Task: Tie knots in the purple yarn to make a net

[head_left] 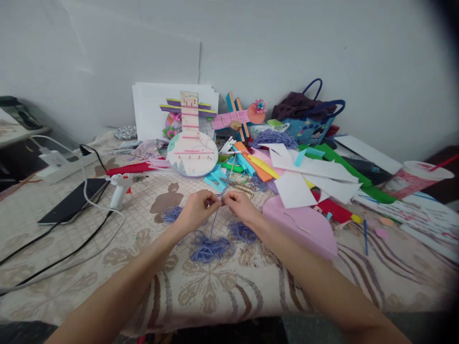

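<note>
Purple yarn [214, 220] runs up from a loose tangled pile [211, 248] on the patterned cloth to my fingertips. My left hand [201, 206] pinches the yarn, its fingers closed. Close beside it, nearly touching, my right hand [238, 204] is also closed in a pinch on the yarn. Smaller purple tangles lie under the left wrist [172, 214] and by the right wrist [242, 231]. Whatever lies right between the fingertips is too small to make out.
A white glue gun [120, 188], cables and a dark phone-like slab [73, 201] lie left. Scissors [241, 187] are just beyond my hands. Pink foam [301, 224], paper scraps [315, 172] and a cup [416, 179] lie right. Decorated crafts [192, 153] stand behind.
</note>
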A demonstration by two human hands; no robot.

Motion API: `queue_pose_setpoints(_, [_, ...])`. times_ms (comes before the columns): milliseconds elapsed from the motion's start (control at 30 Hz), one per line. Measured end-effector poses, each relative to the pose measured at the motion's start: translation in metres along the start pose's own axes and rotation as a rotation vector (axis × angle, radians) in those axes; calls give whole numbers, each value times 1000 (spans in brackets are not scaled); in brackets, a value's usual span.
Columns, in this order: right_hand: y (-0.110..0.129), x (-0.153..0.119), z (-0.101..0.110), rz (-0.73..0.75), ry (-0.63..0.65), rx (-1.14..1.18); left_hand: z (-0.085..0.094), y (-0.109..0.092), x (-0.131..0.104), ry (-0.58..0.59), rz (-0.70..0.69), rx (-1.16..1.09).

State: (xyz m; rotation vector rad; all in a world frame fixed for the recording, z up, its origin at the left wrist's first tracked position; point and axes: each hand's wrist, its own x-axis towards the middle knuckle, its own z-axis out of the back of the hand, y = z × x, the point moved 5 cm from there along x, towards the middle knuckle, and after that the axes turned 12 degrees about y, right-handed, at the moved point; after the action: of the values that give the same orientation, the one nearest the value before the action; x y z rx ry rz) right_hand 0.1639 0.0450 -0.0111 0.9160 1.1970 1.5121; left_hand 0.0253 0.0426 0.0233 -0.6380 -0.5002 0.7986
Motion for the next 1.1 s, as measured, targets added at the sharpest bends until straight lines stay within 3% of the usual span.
queue_pose_setpoints(133, [-11,-3,-14,-180,79,452,-19,-21,-9,24,-127,293])
queue_pose_setpoints(267, [-11,-5,-19,-202,122,579,-25,-25,-9,110,-163,350])
queue_pose_setpoints(333, [-11,-4,-17,-199,104,571,-11,-21,-7,136,-163,262])
queue_pose_setpoints(467, [-13,-1,-8,-159,46,516,44,3,-11,107,-11,132])
queue_pose_setpoints(533, [-14,1,-5,-147,34,496,60,18,-21,225,70,161])
queue_pose_setpoints(633, [-14,1,-5,-151,53,464,61,35,-40,370,31,272])
queue_pose_setpoints(800, [-11,-1,-8,-148,84,448,52,51,-54,152,62,262])
queue_pose_setpoints(900, [-8,-1,-9,-123,114,454,53,34,-55,117,72,13])
queue_pose_setpoints(933, [-7,-1,-10,-110,131,457,51,22,-56,157,52,-112])
queue_pose_setpoints(1000, [-5,-2,-12,-88,170,460,36,-4,-60,348,14,-291])
queue_pose_setpoints(1067, [-4,-3,-15,-86,210,452,14,-26,-68,495,-44,-282])
queue_pose_setpoints(1100, [-3,-4,-16,-89,229,444,3,-32,-73,501,-60,-228])
